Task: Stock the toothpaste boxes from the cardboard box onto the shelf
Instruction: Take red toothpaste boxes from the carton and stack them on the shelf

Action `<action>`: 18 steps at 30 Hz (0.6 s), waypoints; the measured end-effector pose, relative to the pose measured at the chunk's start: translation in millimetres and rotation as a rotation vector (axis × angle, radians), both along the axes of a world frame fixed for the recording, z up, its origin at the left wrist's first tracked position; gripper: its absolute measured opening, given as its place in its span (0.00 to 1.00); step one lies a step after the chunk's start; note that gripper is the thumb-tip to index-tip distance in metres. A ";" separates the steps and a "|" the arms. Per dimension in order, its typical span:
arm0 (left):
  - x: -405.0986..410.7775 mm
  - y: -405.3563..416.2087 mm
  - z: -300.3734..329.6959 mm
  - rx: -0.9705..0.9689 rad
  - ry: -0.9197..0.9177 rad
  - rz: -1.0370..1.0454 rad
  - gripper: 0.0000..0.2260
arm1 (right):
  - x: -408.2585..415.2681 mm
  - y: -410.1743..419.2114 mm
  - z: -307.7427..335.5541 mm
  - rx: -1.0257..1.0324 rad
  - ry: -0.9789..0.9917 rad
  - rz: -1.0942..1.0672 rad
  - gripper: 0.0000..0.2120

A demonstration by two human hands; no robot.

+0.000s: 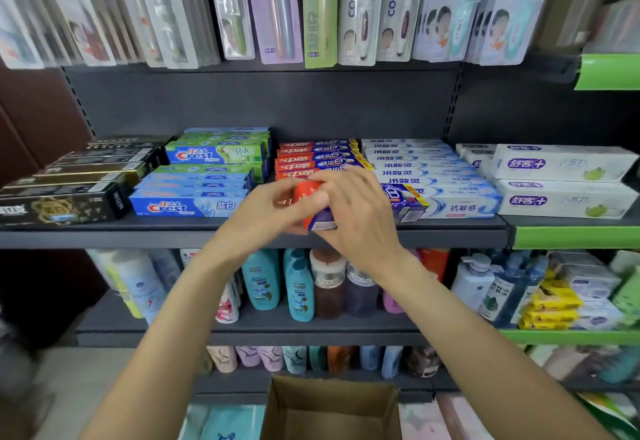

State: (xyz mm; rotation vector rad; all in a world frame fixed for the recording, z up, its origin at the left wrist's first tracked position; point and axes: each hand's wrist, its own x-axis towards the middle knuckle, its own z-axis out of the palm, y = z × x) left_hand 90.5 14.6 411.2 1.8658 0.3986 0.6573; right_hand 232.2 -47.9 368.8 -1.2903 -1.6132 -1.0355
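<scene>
Red toothpaste box (pixel 313 205) | gripped between left hand (pixel 268 209), right hand (pixel 356 212) | at shelf (pixel 104 233) edge

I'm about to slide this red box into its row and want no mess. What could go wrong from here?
1. The red toothpaste box is held by both the left hand and right hand at the shelf's front edge; letting go early could drop it.
2. Pushing it in may shove the red stack behind it askew.
3. The neighbouring white-blue boxes sit close and could be knocked.
</scene>
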 end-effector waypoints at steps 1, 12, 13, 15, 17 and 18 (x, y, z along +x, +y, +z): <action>-6.0 1.1 -2.5 0.065 0.009 0.010 0.17 | -2.9 2.5 -1.7 0.006 -0.018 0.013 0.12; -46.3 53.7 -38.5 0.469 -0.011 -0.005 0.27 | 53.6 -10.6 -7.1 -0.552 -0.009 -0.147 0.36; -45.5 61.8 -42.3 0.512 -0.006 0.025 0.27 | 60.5 -8.6 -3.6 -0.587 -0.021 -0.161 0.33; -40.0 76.3 -51.0 0.597 0.026 0.094 0.28 | 68.7 2.3 2.2 -0.628 -0.070 -0.195 0.29; -31.9 90.2 -65.2 0.720 0.070 0.193 0.29 | 70.8 18.0 3.9 -0.641 -0.130 -0.237 0.28; -27.4 96.4 -74.3 0.782 0.095 0.249 0.29 | 70.3 25.3 2.4 -0.657 -0.151 -0.255 0.28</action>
